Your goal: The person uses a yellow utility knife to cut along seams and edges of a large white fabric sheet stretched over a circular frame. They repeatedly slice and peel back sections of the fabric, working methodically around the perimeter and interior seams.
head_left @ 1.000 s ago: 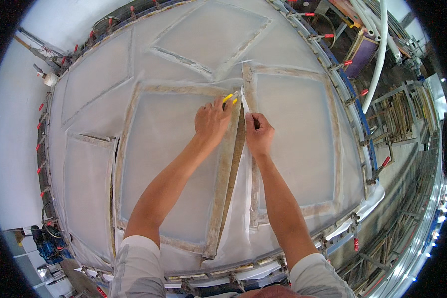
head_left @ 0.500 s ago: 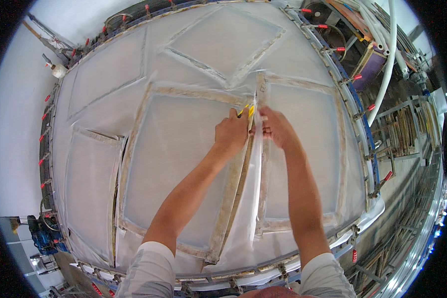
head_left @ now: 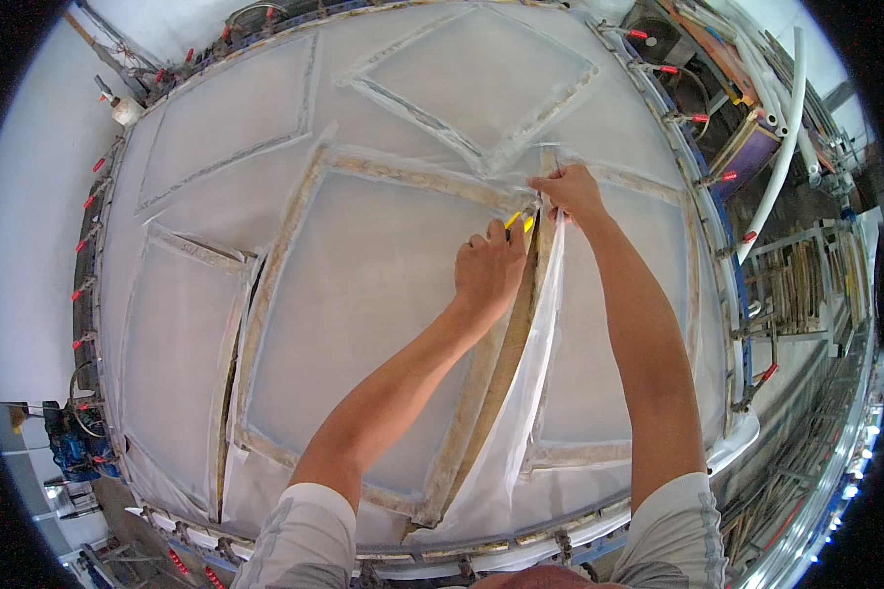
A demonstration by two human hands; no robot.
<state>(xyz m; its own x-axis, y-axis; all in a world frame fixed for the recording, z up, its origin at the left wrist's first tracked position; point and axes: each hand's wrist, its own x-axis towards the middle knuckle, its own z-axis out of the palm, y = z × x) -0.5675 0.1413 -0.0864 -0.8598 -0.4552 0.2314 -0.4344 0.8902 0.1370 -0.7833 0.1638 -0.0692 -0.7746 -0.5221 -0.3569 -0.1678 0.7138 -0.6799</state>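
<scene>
A white, see-through mesh sheet (head_left: 363,294) is stretched over several flat rectangular frames. My left hand (head_left: 489,263) is closed around a yellow utility knife (head_left: 523,222), its front end at the top of a long slit in the sheet. Just beyond and to the right, my right hand (head_left: 572,192) pinches the loose edge of the mesh. That loose white flap (head_left: 535,383) hangs from my right fingers down along the slit. Through the opening shows the brownish side of the large middle frame (head_left: 506,378). The knife's blade is too small to make out.
Clamps with red handles (head_left: 729,177) line the stretching table's edge. Another slit (head_left: 234,393) runs beside the left frame. White pipes (head_left: 781,147) and stacked frames (head_left: 796,260) stand at the right. A spray bottle (head_left: 124,108) sits at the far left corner.
The view has shifted a little. My right hand has moved up to the slit's far end and pulls the flap rightward, so the slit gapes wider. The knife stays in my left hand.
</scene>
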